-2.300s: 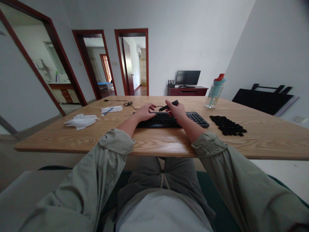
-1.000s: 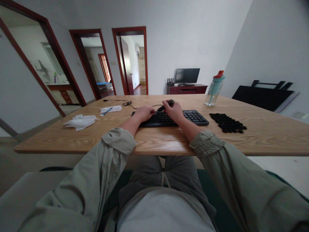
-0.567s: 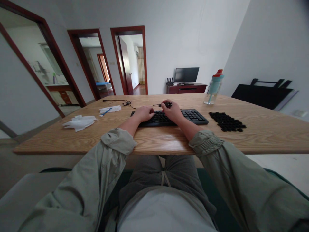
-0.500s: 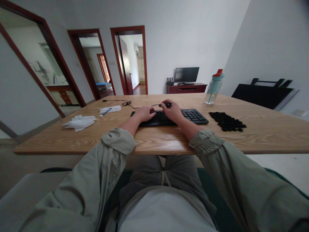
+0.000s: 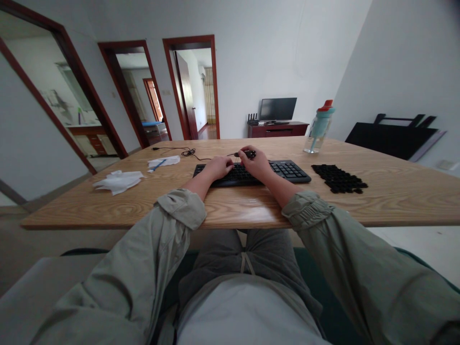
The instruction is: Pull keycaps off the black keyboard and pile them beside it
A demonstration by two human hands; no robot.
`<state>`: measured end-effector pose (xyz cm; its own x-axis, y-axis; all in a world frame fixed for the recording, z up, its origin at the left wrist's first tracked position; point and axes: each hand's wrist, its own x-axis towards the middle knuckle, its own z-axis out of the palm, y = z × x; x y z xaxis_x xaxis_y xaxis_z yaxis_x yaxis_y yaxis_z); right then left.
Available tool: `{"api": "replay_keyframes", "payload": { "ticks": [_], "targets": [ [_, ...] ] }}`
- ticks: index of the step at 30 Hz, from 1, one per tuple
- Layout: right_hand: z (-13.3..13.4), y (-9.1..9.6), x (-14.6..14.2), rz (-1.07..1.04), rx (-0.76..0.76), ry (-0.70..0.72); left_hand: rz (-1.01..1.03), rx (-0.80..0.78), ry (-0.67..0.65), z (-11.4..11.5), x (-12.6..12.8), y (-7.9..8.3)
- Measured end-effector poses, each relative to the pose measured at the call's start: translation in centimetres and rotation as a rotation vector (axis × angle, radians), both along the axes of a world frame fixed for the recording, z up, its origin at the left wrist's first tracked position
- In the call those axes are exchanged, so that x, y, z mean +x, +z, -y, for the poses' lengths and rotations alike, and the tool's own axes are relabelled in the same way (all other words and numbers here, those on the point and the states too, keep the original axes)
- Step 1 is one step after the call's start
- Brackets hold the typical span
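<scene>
A black keyboard lies across the middle of the wooden table. My left hand rests on the keyboard's left half with its fingers curled down against the keys. My right hand sits over the keyboard's middle, closed round a small black tool whose end pokes out above my fingers. A pile of loose black keycaps lies on the table to the right of the keyboard.
A water bottle with a red lid stands at the back right. White tissues, a paper with a blue pen and a coiled black cable lie on the left. Doorways and a monitor are beyond.
My right hand has lowered the black tool from a raised, slanted hold down to the keys. My left hand has stayed on the keyboard's left half.
</scene>
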<state>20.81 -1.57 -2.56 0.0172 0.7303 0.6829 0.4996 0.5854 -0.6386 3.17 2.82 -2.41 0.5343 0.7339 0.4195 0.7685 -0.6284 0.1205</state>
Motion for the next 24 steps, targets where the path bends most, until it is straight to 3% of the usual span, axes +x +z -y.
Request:
{"api": "replay_keyframes", "payload": {
  "ticks": [12,24],
  "targets": [
    [-1.0,-0.5,0.3,0.060,-0.034,-0.056,-0.314,0.143,0.068,2.1,-0.2,1.5],
    [-0.8,-0.2,0.3,0.013,-0.092,-0.034,-0.405,0.229,0.022,2.4,0.0,1.8]
  ]
}}
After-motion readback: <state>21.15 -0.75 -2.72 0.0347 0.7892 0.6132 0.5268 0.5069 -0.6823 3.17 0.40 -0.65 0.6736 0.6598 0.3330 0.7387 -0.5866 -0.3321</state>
